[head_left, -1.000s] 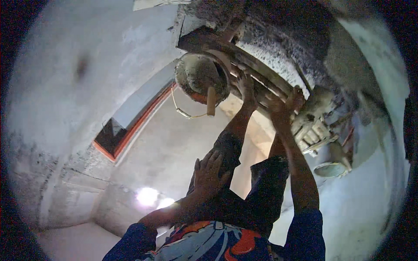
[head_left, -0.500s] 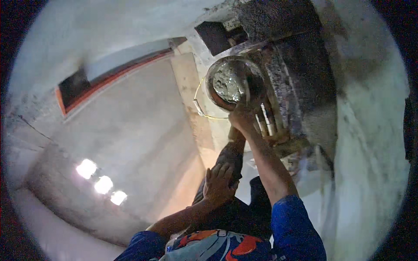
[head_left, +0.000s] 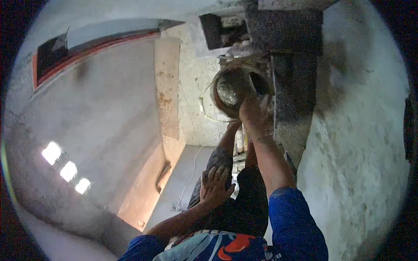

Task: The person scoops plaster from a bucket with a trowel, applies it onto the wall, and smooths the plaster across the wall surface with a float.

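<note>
A round bucket (head_left: 214, 93) holds wet, shiny grey mortar (head_left: 227, 92). Its thin wire handle (head_left: 201, 104), with a pale grip, hangs down on the left side. At the bucket's near right rim is my right hand (head_left: 251, 112), closed and smeared by motion. Whatever it grips reaches over the bucket as a dark blur, too unclear to name. Flat on my left thigh, fingers spread, lies my left hand (head_left: 214, 185), holding nothing.
Dark slabs (head_left: 294, 82) stand to the right of the bucket, beside a stained pale wall (head_left: 357, 143). A dark square opening (head_left: 210, 31) lies beyond. On the left is a grey surface (head_left: 117, 104) with an orange-edged frame (head_left: 100, 48). A thin cable (head_left: 190, 174) runs near my left leg.
The whole view has shifted, and the surroundings on the left sit further left. My right hand has moved slightly right and up at the bucket's rim. My left hand stays on the thigh.
</note>
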Motion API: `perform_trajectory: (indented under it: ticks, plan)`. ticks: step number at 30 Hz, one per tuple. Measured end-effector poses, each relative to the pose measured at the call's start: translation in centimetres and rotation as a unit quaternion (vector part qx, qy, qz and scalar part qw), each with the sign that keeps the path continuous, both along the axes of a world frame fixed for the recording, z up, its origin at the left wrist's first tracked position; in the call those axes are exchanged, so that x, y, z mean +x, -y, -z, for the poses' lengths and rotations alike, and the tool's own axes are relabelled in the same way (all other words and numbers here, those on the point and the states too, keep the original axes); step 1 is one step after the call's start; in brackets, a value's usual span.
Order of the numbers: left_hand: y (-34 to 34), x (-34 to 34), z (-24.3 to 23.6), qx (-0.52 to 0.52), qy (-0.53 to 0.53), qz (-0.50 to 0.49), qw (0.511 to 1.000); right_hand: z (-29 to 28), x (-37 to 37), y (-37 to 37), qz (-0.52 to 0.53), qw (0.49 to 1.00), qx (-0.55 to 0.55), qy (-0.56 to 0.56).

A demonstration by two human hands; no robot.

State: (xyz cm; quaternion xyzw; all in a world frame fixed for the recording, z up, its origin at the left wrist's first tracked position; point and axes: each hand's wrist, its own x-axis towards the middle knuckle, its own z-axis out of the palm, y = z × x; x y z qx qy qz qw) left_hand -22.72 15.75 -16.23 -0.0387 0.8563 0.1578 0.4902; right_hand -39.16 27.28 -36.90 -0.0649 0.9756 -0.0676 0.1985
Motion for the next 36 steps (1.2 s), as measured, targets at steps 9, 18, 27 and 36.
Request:
perform_trajectory:
  ticks: [9,18,27,36]
  plan:
    - [1.7,0.8,0.0,-0.006,0.022,-0.030,0.999,-2.9,3.9,-1.4,0.167,0.951,-0.198,0.167]
    - [1.1,1.3,0.2,0.004,0.015,-0.063,0.998,8.3,3.5,-0.1,0.073,0.925,-0.078,0.365]
    - [1.0,2.4,0.3,-0.011,0.008,-0.073,0.997,2.9,9.3,-2.0,0.201,0.898,-0.305,0.245]
    - [5.2,8.6,1.4,0.031,-0.098,-0.133,0.986,-18.3,4.0,-9.5,0.041,0.950,-0.189,0.247]
